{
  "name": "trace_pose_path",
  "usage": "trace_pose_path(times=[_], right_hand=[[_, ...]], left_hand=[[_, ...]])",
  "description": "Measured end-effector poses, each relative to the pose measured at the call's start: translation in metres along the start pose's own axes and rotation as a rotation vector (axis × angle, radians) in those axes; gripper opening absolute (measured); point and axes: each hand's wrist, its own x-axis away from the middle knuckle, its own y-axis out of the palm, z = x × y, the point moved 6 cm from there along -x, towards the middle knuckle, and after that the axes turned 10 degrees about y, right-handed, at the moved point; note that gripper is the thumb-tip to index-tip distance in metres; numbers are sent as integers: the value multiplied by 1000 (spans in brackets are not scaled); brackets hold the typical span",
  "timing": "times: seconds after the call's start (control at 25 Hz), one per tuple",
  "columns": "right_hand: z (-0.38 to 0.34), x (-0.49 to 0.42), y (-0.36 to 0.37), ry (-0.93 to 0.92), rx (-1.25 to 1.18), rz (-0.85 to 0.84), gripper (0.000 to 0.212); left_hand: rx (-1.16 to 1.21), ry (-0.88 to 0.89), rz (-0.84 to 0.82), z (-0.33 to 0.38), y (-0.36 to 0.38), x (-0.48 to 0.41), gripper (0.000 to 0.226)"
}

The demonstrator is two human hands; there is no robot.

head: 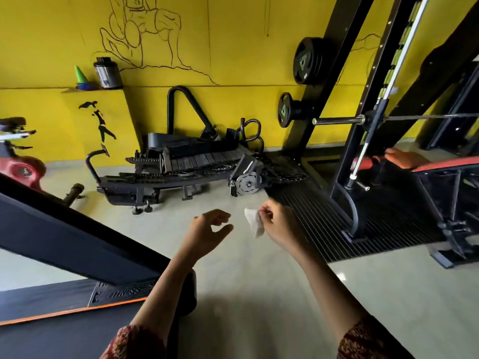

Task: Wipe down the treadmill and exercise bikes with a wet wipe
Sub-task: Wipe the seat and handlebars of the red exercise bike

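Observation:
A small white wet wipe (pixel 254 222) hangs crumpled from my right hand (pixel 280 221), which pinches its upper edge between thumb and fingers above the floor. My left hand (pixel 210 229) hovers just left of the wipe, fingers loosely curled and holding nothing. The black treadmill (pixel 64 244) with an orange stripe fills the lower left, its slanted frame and deck beside my left forearm. A red exercise bike (pixel 19 161) stands at the far left edge, only partly in view.
A dismantled black machine (pixel 181 164) lies on the floor by the yellow wall. A black rack with a barbell (pixel 337 121), weight plates (pixel 308 60) and an orange bench (pixel 425 164) stands on ribbed matting (pixel 324 216) at the right. Pale floor (pixel 259 294) stretches under my arms.

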Motion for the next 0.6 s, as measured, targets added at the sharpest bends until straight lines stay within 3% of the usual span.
trace_pose_path(times=[0.28, 0.6], right_hand=[[-3, -219, 70, -105, -23, -158, 7], [-88, -410, 195, -291, -82, -358, 7]], left_hand=[[-44, -72, 70, -89, 9, -177, 22], [-145, -277, 347, -224, -75, -308, 21]])
